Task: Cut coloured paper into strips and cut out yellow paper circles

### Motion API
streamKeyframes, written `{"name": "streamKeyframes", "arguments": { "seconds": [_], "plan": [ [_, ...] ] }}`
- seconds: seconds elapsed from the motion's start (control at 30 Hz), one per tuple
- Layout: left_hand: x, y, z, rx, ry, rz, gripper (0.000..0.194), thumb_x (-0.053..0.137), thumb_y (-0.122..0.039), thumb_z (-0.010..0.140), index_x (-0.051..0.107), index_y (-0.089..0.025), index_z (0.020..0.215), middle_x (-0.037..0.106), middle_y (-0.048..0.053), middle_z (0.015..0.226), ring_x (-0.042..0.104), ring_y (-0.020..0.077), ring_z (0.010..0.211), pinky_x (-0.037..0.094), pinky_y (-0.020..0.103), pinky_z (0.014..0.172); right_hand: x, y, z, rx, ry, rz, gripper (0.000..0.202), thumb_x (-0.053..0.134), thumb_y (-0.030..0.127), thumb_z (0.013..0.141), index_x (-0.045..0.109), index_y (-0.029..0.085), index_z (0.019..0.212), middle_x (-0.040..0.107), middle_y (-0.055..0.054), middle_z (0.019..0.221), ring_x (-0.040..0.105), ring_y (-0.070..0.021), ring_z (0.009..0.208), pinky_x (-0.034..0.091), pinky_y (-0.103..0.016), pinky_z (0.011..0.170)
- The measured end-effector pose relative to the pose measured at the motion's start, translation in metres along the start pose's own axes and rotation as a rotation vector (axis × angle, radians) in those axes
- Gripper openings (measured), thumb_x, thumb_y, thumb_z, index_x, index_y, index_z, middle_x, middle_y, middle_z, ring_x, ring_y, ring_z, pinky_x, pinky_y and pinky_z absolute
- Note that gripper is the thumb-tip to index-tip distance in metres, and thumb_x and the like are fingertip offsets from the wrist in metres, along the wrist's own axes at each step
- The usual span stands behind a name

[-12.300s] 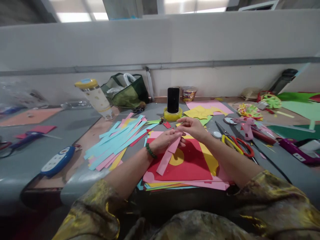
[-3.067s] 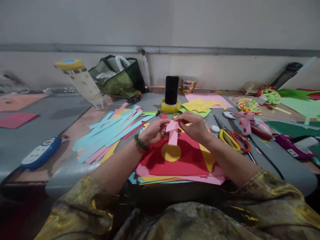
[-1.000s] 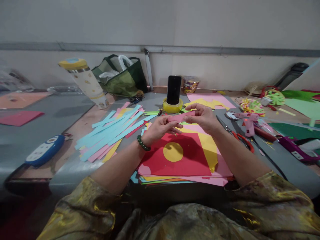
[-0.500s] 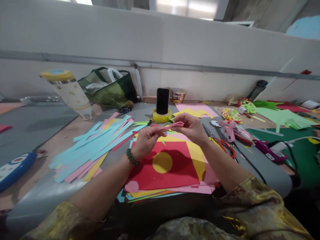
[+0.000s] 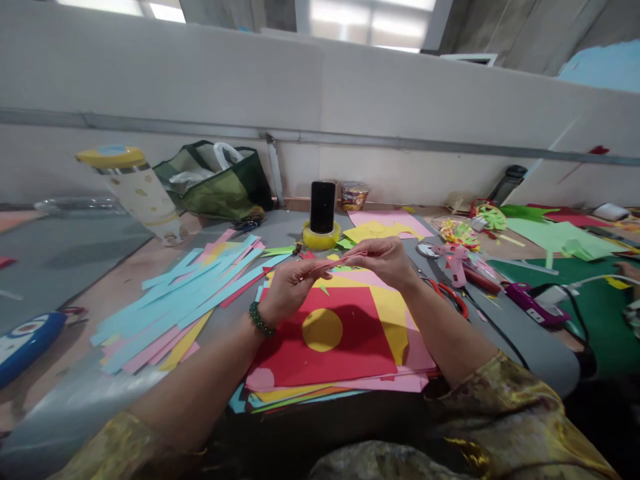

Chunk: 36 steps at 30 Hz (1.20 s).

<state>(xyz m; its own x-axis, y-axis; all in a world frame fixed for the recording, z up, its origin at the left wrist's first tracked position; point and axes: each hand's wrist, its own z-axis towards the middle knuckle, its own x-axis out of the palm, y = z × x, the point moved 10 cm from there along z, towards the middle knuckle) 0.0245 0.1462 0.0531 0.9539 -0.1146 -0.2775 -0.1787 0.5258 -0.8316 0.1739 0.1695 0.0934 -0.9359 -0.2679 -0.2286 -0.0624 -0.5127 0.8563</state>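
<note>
Between my two hands a folded pink paper strip (image 5: 341,261) is held up over the paper stack. My left hand (image 5: 290,288) pinches its left end, thumb on top. The fingers of my right hand (image 5: 386,261) are closed on the other end. Below lies a red sheet (image 5: 350,333) with a yellow paper circle (image 5: 323,330) on it, over yellow and pink sheets (image 5: 413,383). A fan of light blue, pink and yellow paper strips (image 5: 185,300) spreads left of my left hand. Beside my right wrist are orange-handled scissors (image 5: 453,299), partly hidden.
A phone (image 5: 323,207) stands in a yellow tape roll (image 5: 320,239) at the back. Left are a tumbler (image 5: 140,197), a green bag (image 5: 220,180) and a blue case (image 5: 30,347). Right are a pink glue gun (image 5: 454,263), a purple power strip (image 5: 535,303) and a person's hand (image 5: 627,272).
The folded pink strip looks flatter between my fingers. Both hands stay in nearly the same place, and the view has tilted slightly upward. At the far right, a person's hand shows more.
</note>
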Motion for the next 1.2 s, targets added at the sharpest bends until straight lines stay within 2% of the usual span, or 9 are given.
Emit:
{"name": "streamKeyframes", "arguments": {
  "seconds": [0.1,0.2,0.4,0.53,0.73,0.93,1.1,1.2],
  "plan": [
    [0.005,0.003,0.001,-0.050,0.039,-0.069,0.031,0.068,-0.049,0.085,0.079,-0.021,0.091,0.081,0.007,0.089,0.077,0.0217,0.073,0.063,0.033,0.070,-0.001,-0.006,0.002,0.049,0.041,0.059,0.036,0.085,0.058,0.061,0.081,0.023,0.068,0.072,-0.003,0.060,0.064,-0.0155,0.055,0.059,-0.033,0.060],
    [0.011,0.006,0.002,-0.119,0.079,-0.138,0.039,0.070,-0.057,0.083,0.078,-0.018,0.082,0.080,0.008,0.084,0.076,0.0208,0.068,0.063,0.031,0.066,-0.005,-0.012,0.003,0.101,0.037,0.078,0.038,0.088,0.057,0.057,0.081,0.021,0.069,0.072,-0.003,0.060,0.065,-0.0152,0.054,0.060,-0.032,0.059],
    [0.020,0.020,0.000,-0.257,0.139,-0.298,0.058,0.074,-0.070,0.071,0.076,-0.015,0.087,0.080,0.011,0.084,0.076,0.0210,0.066,0.063,0.030,0.063,-0.012,-0.023,0.005,0.170,-0.043,0.031,0.041,0.090,0.057,0.052,0.078,0.019,0.061,0.069,-0.003,0.052,0.064,-0.0151,0.046,0.057,-0.028,0.049],
    [0.022,0.023,-0.001,-0.297,0.152,-0.348,0.058,0.075,-0.068,0.071,0.075,-0.014,0.092,0.080,0.012,0.088,0.077,0.0213,0.068,0.063,0.029,0.064,-0.011,-0.027,0.004,0.207,-0.056,0.046,0.044,0.091,0.059,0.049,0.077,0.019,0.060,0.068,-0.002,0.051,0.064,-0.0149,0.045,0.058,-0.027,0.047],
    [0.023,0.023,-0.002,-0.336,0.180,-0.342,0.053,0.074,-0.066,0.074,0.074,-0.014,0.088,0.080,0.014,0.095,0.077,0.0196,0.069,0.061,0.027,0.064,-0.012,-0.034,0.004,0.257,-0.065,0.044,0.048,0.090,0.062,0.047,0.076,0.018,0.061,0.068,-0.002,0.052,0.064,-0.0147,0.045,0.058,-0.026,0.047],
    [0.022,0.033,-0.003,-0.389,0.156,-0.377,0.057,0.078,-0.067,0.069,0.075,-0.015,0.091,0.080,0.013,0.093,0.076,0.0189,0.067,0.060,0.025,0.063,-0.015,-0.039,0.004,0.329,-0.099,0.064,0.049,0.094,0.057,0.036,0.070,0.018,0.052,0.064,0.000,0.048,0.058,-0.0112,0.042,0.054,-0.025,0.044],
    [0.022,0.041,-0.004,-0.454,0.151,-0.395,0.056,0.081,-0.067,0.065,0.074,-0.015,0.084,0.080,0.014,0.094,0.076,0.0192,0.068,0.059,0.026,0.063,-0.015,-0.036,0.005,0.298,-0.103,0.030,0.049,0.093,0.058,0.041,0.067,0.018,0.051,0.060,0.000,0.044,0.054,-0.0111,0.038,0.051,-0.026,0.040],
    [0.020,0.045,-0.004,-0.483,0.143,-0.396,0.055,0.082,-0.066,0.063,0.072,-0.014,0.079,0.080,0.014,0.095,0.076,0.0196,0.069,0.059,0.026,0.063,-0.009,-0.037,0.005,0.296,-0.051,0.032,0.050,0.091,0.062,0.043,0.068,0.018,0.054,0.063,0.000,0.048,0.057,-0.0112,0.041,0.052,-0.025,0.043]
  ]
}}
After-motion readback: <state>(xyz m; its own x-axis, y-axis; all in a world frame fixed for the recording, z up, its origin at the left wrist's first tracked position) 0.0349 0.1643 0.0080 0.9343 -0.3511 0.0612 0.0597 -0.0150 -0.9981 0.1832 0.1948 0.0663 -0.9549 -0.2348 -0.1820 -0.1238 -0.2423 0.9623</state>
